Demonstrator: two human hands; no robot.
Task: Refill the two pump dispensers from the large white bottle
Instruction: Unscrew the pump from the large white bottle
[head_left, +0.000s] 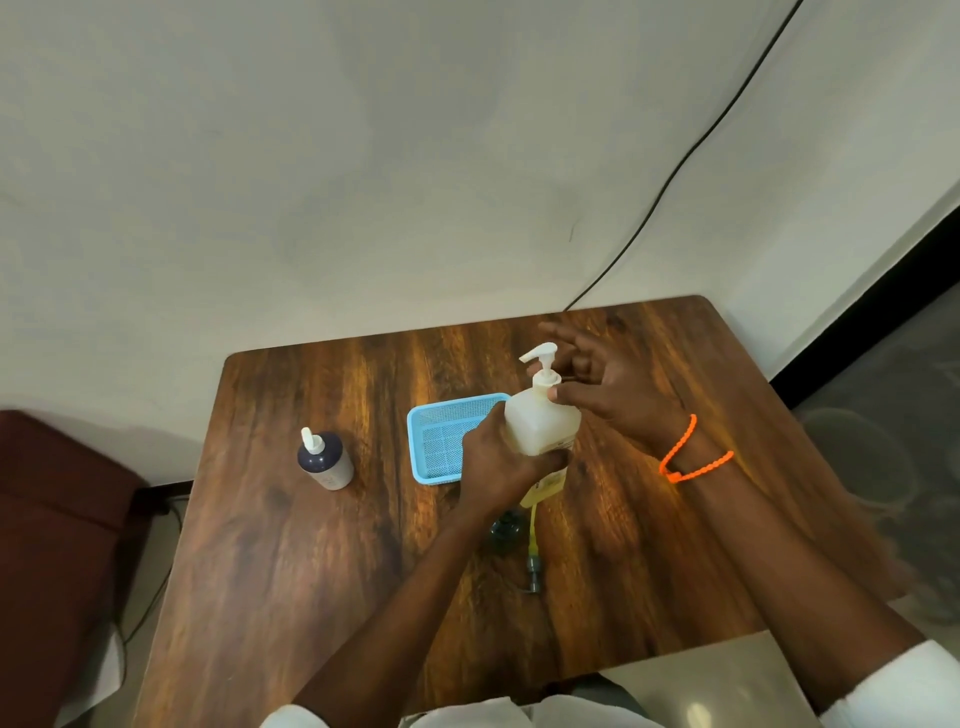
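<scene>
The left hand (498, 462) hides the lower front of the white bottle (540, 421); a dark blurred object (506, 527) just below it cannot be identified

Wooden table (322, 561), white wall (363, 156), black cable (691, 150)

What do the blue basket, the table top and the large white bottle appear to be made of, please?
Blue basket: moulded plastic, judging by its uniform colour and mesh grid. Table: wood or wood-look laminate, with dark streaked grain and a slight sheen. Large white bottle: translucent, matte plastic, probably; pale contents show through.
</scene>
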